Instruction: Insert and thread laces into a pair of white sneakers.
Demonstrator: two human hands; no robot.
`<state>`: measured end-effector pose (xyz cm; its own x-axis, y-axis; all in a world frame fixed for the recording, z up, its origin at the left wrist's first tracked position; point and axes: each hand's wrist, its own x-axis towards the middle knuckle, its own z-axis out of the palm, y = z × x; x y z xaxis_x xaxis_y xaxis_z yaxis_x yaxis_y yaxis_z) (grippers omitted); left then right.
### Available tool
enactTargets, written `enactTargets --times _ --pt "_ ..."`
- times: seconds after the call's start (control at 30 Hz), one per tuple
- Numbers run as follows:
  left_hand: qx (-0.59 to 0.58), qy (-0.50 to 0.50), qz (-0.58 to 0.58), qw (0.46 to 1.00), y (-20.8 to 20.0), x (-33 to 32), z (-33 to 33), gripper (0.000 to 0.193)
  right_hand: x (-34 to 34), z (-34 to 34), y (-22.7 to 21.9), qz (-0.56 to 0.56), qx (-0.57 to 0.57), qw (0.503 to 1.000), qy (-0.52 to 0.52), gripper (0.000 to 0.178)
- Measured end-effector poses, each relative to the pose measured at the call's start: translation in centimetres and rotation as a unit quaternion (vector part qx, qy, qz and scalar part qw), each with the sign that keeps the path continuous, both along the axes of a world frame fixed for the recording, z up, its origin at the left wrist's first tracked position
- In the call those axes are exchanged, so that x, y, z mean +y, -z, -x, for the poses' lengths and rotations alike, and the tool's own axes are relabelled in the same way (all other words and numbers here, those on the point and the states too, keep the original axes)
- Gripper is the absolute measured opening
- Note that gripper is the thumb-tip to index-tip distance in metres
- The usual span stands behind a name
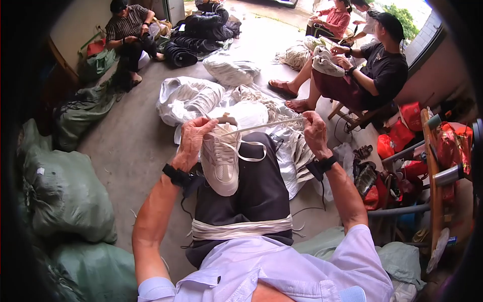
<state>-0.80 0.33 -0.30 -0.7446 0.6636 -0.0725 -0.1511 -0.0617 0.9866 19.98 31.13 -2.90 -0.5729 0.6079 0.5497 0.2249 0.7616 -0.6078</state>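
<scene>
Head view shows a white lace-up sneaker [220, 161] resting on the person's lap; left hand [192, 138] grips its top while right hand [314, 130] pinches a flat white shoelace [261, 125] pulled taut, bundled laces [241, 229] across the thighs, green sacks [68, 194] at left
</scene>
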Motion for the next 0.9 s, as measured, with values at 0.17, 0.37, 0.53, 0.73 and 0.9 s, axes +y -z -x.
enactTargets --times 0.17,0.37,0.53,0.73,0.9 --pt "0.112 -0.096 -0.046 0.988 0.6 -0.8 -3.3 0.013 -2.0 0.1 -0.2 0.178 -0.048 0.981 -0.061 0.016" --pt "0.133 -0.250 -0.058 0.957 -0.1 -3.5 -4.3 0.013 -3.3 0.5 -1.5 0.260 0.013 0.960 -0.106 0.017" --pt "0.067 -0.329 -0.033 0.941 -0.7 -6.5 -0.5 0.020 -3.1 0.7 -1.6 0.375 0.125 0.911 -0.119 0.018" --pt "-0.003 -0.370 -0.103 0.923 -0.1 -10.7 3.0 0.020 -2.7 0.9 -2.8 0.515 0.276 0.792 -0.179 0.015" --pt "-0.044 -0.351 -0.172 0.920 1.0 -11.0 2.9 0.020 -3.5 1.4 -4.0 0.625 0.340 0.672 -0.207 0.016"
